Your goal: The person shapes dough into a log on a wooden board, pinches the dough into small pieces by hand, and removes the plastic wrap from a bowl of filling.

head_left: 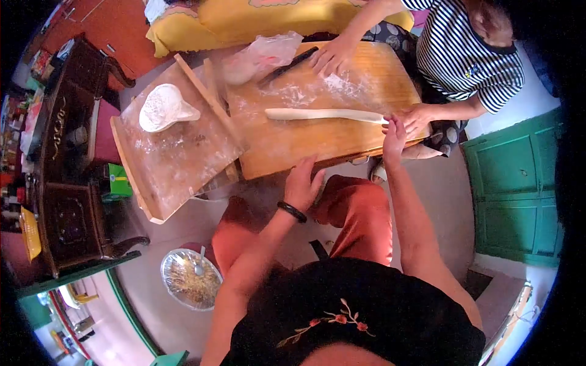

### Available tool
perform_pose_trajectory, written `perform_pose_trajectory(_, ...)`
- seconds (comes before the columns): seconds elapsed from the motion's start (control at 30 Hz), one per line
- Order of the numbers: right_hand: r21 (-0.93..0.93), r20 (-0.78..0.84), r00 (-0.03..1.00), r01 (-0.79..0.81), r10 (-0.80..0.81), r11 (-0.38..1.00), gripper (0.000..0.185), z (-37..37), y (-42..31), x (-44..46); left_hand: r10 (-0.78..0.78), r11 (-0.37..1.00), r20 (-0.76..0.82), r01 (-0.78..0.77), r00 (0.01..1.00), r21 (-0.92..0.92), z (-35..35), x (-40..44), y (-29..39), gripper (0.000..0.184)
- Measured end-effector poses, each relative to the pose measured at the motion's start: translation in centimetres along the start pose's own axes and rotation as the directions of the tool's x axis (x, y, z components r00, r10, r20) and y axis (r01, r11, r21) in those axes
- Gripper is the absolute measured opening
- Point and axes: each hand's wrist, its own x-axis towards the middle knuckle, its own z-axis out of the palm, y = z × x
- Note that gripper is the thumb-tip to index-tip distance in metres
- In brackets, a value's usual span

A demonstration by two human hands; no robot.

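A long pale roll of dough lies across the floured wooden board. My right hand is at the roll's right end, its fingers closed there beside a co-worker's hand; what the fingers hold is too small to make out. Near the board's front edge is my left hand, fingers apart and holding nothing, with a dark bracelet on the wrist. The co-worker's other hand rests flat at the back of the board, beside a dark knife-like tool.
A floured tray at the left holds a white scoop with flour. A plastic bag lies behind. On the floor sits a covered bowl. Green cabinets stand right, dark carved furniture left.
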Motion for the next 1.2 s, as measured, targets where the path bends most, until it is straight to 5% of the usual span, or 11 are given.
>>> perform_pose_trajectory(0.13,-0.290,0.106,0.889,0.455,-0.445,0.842,0.028,0.3,0.3,1.9,0.107,0.990,0.028,-0.109,0.994,0.091,-0.2,5.2,2.2,0.053)
perform_pose_trajectory(0.27,-0.587,0.329,0.840,0.540,-0.432,0.604,0.042,0.4,0.2,2.9,0.277,0.895,0.053,-0.278,0.959,0.349,2.9,13.6,1.0,0.057)
perform_pose_trajectory(0.3,-0.577,0.400,0.882,0.455,-0.251,0.678,0.050,0.4,0.6,2.9,0.326,0.845,0.076,-0.326,0.942,0.424,3.7,15.1,0.6,0.057)
perform_pose_trajectory(0.43,-0.703,0.577,0.783,0.621,-0.233,0.345,0.055,0.8,1.7,2.6,0.254,0.776,0.343,-0.402,0.904,0.486,8.8,17.1,-2.6,0.057)
perform_pose_trajectory(0.67,-0.501,0.695,0.639,0.759,-0.329,0.416,0.040,3.1,3.1,11.3,0.126,0.798,0.208,-0.224,0.970,0.560,9.3,19.8,-5.5,0.024)
perform_pose_trajectory(0.77,-0.570,0.648,0.715,0.684,-0.263,0.455,0.028,3.8,3.6,12.1,-0.040,0.814,0.069,-0.008,0.997,0.581,6.2,19.7,-6.2,0.026)
perform_pose_trajectory(0.87,-0.491,0.654,0.690,0.698,-0.308,0.521,0.024,4.2,1.7,9.2,-0.077,0.816,0.120,-0.007,0.990,0.578,2.5,17.3,-6.4,0.028)
perform_pose_trajectory(1.03,-0.350,0.647,0.699,0.627,-0.305,0.696,0.029,2.2,1.7,6.5,-0.080,0.842,0.138,-0.007,0.987,0.540,1.7,12.7,-5.7,0.037)
perform_pose_trajectory(1.13,-0.299,0.558,0.774,0.524,-0.299,0.798,0.035,3.6,0.1,6.5,0.157,0.793,-0.067,-0.085,0.985,0.603,3.9,14.0,-5.5,0.049)
perform_pose_trajectory(1.17,-0.280,0.522,0.803,0.481,-0.289,0.831,0.038,5.2,-0.8,6.3,0.034,0.821,-0.019,-0.017,0.999,0.570,4.6,15.6,-4.3,0.056)
perform_pose_trajectory(1.2,-0.404,0.511,0.796,0.555,-0.323,0.727,0.042,7.5,-0.5,6.4,0.058,0.826,-0.062,-0.013,0.996,0.564,6.3,17.2,-4.2,0.058)
